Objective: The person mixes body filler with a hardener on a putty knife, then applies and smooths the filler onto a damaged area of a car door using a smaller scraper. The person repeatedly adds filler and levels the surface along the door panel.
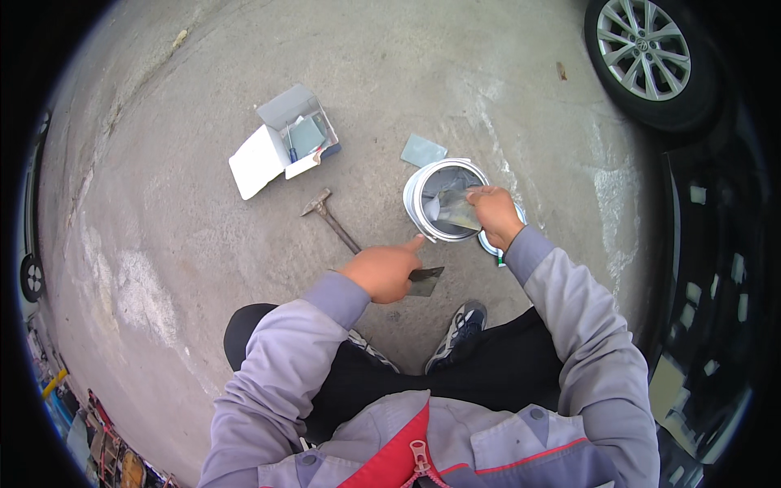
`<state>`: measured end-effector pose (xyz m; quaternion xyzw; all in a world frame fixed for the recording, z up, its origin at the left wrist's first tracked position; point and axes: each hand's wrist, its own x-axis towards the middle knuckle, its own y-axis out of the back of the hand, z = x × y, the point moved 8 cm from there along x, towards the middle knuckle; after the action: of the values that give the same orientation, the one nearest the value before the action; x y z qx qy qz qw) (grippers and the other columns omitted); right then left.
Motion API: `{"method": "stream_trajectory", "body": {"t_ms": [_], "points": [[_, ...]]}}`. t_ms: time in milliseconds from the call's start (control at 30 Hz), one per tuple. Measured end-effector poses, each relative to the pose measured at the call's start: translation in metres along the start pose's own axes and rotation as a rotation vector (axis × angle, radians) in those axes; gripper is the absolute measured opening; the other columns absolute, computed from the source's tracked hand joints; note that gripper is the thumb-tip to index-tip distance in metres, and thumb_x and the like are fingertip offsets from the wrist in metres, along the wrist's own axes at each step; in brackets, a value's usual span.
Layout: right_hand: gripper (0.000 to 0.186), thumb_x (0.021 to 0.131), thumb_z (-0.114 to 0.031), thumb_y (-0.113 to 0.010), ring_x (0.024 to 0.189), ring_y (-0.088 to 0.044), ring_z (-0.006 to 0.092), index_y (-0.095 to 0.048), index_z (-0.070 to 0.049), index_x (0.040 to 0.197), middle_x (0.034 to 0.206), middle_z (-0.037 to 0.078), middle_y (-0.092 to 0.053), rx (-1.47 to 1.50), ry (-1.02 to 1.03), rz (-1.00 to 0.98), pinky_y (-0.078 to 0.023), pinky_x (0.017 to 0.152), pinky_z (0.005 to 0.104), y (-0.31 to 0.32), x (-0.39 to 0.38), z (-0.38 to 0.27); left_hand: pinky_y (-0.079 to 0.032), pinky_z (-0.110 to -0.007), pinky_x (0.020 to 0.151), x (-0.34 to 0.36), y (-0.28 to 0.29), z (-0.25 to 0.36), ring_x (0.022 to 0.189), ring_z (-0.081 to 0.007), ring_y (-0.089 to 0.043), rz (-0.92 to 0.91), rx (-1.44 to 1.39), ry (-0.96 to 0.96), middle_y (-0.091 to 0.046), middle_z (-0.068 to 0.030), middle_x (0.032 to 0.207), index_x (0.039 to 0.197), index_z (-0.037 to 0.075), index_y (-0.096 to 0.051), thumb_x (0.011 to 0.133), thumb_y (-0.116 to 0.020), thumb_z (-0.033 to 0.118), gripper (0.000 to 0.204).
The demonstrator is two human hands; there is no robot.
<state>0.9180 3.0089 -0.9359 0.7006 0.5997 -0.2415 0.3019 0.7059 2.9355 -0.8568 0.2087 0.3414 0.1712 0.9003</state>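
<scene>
Head view: right grip (490, 213) pinches a scraper (459, 211), likely light, flexible, best edge-held, a can (417, 202) beneath; left grip (385, 273) curls round a blade (425, 282).

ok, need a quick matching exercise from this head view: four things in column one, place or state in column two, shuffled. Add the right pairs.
Things
1. hammer
2. open tin
3. box
4. dark blade

Place or state
A. flaps open, blue-handled tool inside
B. held in the left hand
C. lying between the box and the left hand
D. right hand at its rim, holding a flat plate

Right pairs: 1-C, 2-D, 3-A, 4-B
</scene>
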Motion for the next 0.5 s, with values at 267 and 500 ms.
{"method": "stream_trajectory", "body": {"t_ms": [267, 500], "points": [[0.024, 0.098, -0.01, -0.063, 0.091, -0.07, 0.0199, -0.069, 0.003, 0.117, 0.103, 0.015, -0.074, -0.357, 0.371, 0.05, -0.054, 0.08, 0.0321, 0.028, -0.059, -0.068, -0.053, -0.047, 0.086, -0.041, 0.087, -0.047, 0.097, -0.0392, -0.068, 0.318, -0.288, 0.13, -0.069, -0.023, 0.099, 0.122, -0.002, -0.061, 0.084, -0.064, 0.014, 0.042], [0.019, 0.099, -0.009, -0.063, 0.084, -0.071, 0.0193, -0.07, -0.001, 0.115, 0.098, 0.013, -0.075, -0.646, 0.718, 0.027, -0.054, 0.078, 0.0311, 0.021, -0.113, -0.113, -0.051, -0.037, 0.074, -0.059, 0.146, -0.076, 0.081, -0.0219, -0.066, 0.72, -0.504, 0.18, -0.069, -0.0149, 0.089, 0.118, -0.006, -0.061, 0.09, -0.07, 0.014, 0.035]]}}
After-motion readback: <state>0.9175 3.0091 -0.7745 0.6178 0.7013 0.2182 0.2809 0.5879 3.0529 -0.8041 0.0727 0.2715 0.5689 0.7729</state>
